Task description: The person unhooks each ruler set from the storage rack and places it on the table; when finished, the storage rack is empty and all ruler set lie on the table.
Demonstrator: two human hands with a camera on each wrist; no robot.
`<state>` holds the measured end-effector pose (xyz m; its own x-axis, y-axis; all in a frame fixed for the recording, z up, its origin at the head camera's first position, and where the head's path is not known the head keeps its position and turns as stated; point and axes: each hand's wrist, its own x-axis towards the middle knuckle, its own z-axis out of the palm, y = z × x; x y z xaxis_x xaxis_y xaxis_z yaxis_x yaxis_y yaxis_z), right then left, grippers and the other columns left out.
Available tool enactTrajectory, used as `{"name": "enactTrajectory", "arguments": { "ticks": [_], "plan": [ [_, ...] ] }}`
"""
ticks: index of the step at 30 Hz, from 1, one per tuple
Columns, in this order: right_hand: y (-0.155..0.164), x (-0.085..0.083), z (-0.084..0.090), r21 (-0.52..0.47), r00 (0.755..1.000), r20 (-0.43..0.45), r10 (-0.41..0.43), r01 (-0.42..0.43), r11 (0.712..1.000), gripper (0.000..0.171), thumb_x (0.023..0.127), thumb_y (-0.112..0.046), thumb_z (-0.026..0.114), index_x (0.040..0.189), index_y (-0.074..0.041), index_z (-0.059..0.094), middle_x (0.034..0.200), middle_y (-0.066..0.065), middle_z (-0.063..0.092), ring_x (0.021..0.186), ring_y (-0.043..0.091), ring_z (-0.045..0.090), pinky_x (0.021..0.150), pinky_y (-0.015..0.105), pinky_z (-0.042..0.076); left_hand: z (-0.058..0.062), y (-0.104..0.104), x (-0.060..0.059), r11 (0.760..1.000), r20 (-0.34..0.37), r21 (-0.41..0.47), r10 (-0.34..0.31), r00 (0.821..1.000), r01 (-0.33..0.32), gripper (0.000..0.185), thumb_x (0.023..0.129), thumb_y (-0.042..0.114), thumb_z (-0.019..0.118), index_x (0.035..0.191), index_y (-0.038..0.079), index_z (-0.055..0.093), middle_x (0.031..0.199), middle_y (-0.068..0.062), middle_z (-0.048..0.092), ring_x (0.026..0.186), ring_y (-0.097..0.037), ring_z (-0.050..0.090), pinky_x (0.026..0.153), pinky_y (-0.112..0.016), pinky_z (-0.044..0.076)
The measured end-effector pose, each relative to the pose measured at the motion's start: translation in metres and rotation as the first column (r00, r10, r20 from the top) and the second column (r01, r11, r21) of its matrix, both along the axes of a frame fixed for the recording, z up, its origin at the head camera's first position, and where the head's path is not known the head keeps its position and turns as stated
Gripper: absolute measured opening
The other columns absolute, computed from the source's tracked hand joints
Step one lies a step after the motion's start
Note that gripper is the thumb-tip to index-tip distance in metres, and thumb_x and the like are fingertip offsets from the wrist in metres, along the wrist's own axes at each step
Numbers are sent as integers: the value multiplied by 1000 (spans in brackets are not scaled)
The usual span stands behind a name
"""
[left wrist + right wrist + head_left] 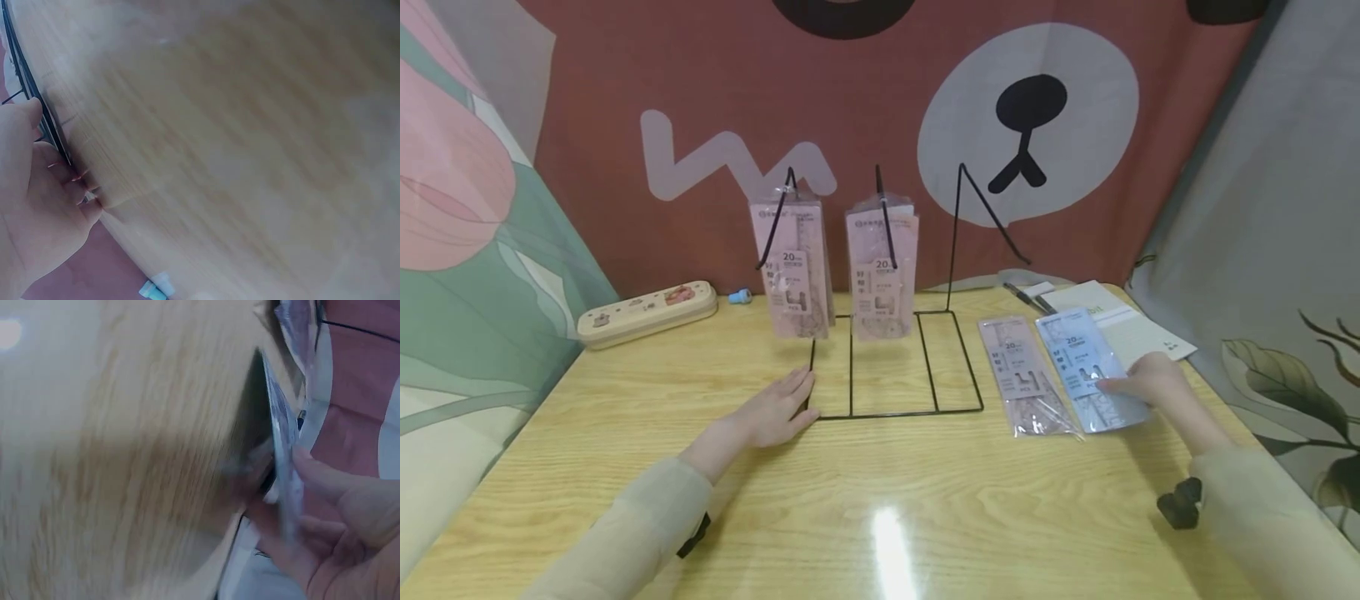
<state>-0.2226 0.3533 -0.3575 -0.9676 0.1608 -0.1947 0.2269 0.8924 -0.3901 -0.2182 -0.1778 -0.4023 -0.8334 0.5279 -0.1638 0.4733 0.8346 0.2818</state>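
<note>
Blue packet [1075, 354] — right fingers [270, 531] round edge

We see a light blue packet [1075, 346] at right, beside a pink packet [1013, 357], both with darker print. To the left, the hanging packets [880, 322] are pink too, on a black wire rack [895, 414]. We find yellowish wood grain across the table [955, 492], and reddish brown on the far cloth [700, 83].

Wood-grain table [760, 508], red-brown cloth [865, 100] behind the table with a pale muzzle print [1097, 125], pink-and-green floral cloth [467, 308] left of the table, grey leaf-printed cloth [1262, 242] right of it, white light reflection [891, 550] on its near part
</note>
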Motion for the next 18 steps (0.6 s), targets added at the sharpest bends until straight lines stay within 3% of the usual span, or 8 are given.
{"name": "enactTrajectory", "arguments": {
  "ticks": [2,5,6,8,9,11,13,18],
  "plan": [
    [-3,2,0,76,998,-63,29,-24,997,48,77,-33,71,53,-8,38,53,-2,32,53,15,36,49,26,31,1,0,0,1000,8,-4,4,1000,-4,68,102,39,36,148,-5,14,156,-23,9,145,-38,10,117,-53,15],
    [-8,3,4,151,984,-158,78,-54,987,55,80,-36,69,50,-15,28,51,-6,23,50,12,27,49,27,25,1,0,1,1000,14,-4,9,1000,-9,68,102,39,36,148,-5,13,157,-22,8,145,-38,10,117,-53,14],
    [-11,1,6,161,978,-184,97,-67,985,56,81,-36,68,50,-15,27,51,-6,22,51,12,26,49,28,25,1,-1,1,1000,15,-2,12,1000,-12,68,102,38,36,148,-5,13,157,-22,8,145,-38,10,118,-53,14],
    [-18,-1,10,146,961,-231,149,-117,982,55,83,-37,67,52,0,40,48,5,38,49,21,39,50,34,36,1,-1,1,1000,15,-6,16,1000,-15,68,102,39,36,149,-4,13,157,-22,8,145,-38,10,118,-53,14],
    [-23,-3,12,124,955,-240,175,-149,981,54,85,-38,66,60,6,49,53,13,49,53,27,48,54,38,42,1,-1,1,1000,16,-7,17,1000,-17,68,102,39,36,149,-4,13,157,-22,8,145,-37,10,118,-53,14],
    [-35,-6,15,61,938,-259,230,-221,973,54,88,-39,63,86,15,61,78,28,66,74,41,62,68,47,51,0,-2,2,1000,12,-9,16,1000,-16,68,102,39,36,149,-4,13,157,-21,8,145,-37,10,118,-53,14],
    [-50,-8,18,-41,927,-270,261,-282,959,56,91,-38,60,114,14,59,109,32,63,100,46,61,80,52,52,0,-2,1,1000,5,-12,11,1000,-11,67,102,39,36,149,-4,13,157,-22,9,145,-37,10,118,-53,15],
    [-89,-11,21,-261,895,-341,286,-383,886,47,94,-32,57,126,3,56,124,25,60,112,40,58,91,51,49,0,-1,0,1000,-11,1,-11,1000,11,67,102,38,37,148,-5,15,156,-23,10,145,-38,12,117,-53,16]
  ]
}}
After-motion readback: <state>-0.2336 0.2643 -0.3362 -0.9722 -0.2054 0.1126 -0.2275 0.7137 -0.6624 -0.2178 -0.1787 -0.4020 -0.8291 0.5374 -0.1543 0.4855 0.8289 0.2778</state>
